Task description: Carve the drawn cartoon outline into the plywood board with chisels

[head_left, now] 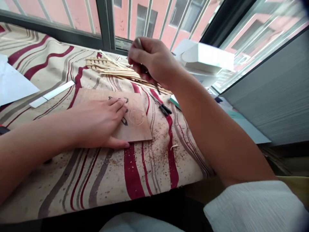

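Note:
My left hand (101,119) lies flat on a thin wooden board (142,132), fingers stretched across black marks drawn on its face. A circle is scored into the board to the right of my fingertips. Higher up, my right hand (151,61) is raised off the cloth with its fingers closed. From under that fist pokes the dark, narrow tip of a thin tool (157,87); its handle is mostly hidden by my fingers. Wood crumbs (159,151) and a pale curled shaving (174,146) lie around the board's right and lower edges.
A black-handled tool (165,109) lies right of the board. Behind are several thin wooden sticks (118,72) and a white box (207,56). White strips (53,93) and paper (16,82) lie left on the striped cloth (135,180). A barred window (154,19) closes the back.

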`<state>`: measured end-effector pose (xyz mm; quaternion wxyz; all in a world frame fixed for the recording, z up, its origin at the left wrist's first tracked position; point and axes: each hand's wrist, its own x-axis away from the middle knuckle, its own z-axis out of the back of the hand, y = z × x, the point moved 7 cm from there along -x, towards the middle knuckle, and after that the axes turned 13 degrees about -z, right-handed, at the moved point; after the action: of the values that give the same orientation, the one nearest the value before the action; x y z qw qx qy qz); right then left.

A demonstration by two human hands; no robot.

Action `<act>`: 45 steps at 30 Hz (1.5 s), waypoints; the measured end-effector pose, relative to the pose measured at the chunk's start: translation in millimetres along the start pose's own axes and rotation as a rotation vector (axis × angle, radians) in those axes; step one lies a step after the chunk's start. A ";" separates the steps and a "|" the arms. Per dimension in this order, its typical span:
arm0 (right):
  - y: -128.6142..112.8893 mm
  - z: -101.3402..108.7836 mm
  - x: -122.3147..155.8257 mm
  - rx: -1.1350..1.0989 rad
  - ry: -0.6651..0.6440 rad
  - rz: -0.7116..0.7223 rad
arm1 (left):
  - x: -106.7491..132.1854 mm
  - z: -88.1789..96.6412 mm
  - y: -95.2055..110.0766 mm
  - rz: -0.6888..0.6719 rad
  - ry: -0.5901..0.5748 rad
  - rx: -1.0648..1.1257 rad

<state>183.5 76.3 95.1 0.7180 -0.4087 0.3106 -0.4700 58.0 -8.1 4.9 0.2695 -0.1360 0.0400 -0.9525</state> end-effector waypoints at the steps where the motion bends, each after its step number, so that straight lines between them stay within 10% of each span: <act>1: -2.5 15.0 9.6 0.167 0.043 0.009 | -0.1 -1.3 -1.4 -0.001 0.022 0.027; 8: 67.0 80.6 89.9 0.916 0.129 -0.289 | -0.3 -4.6 -4.4 -0.002 0.071 0.088; 26: 113.4 39.5 77.8 0.884 0.114 -0.426 | 2.3 8.2 7.0 0.054 -0.073 0.114; 40: 84.4 37.4 86.7 1.101 0.326 -0.222 | 2.4 4.3 3.1 0.057 -0.012 0.163; 45: 87.2 21.7 91.0 1.199 0.115 -0.250 | 3.5 5.7 6.2 0.055 -0.039 0.168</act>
<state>271.4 17.8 23.2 0.7444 0.0591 -0.0200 -0.6649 59.8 -15.2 10.3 0.3066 -0.1303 -0.0417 -0.9420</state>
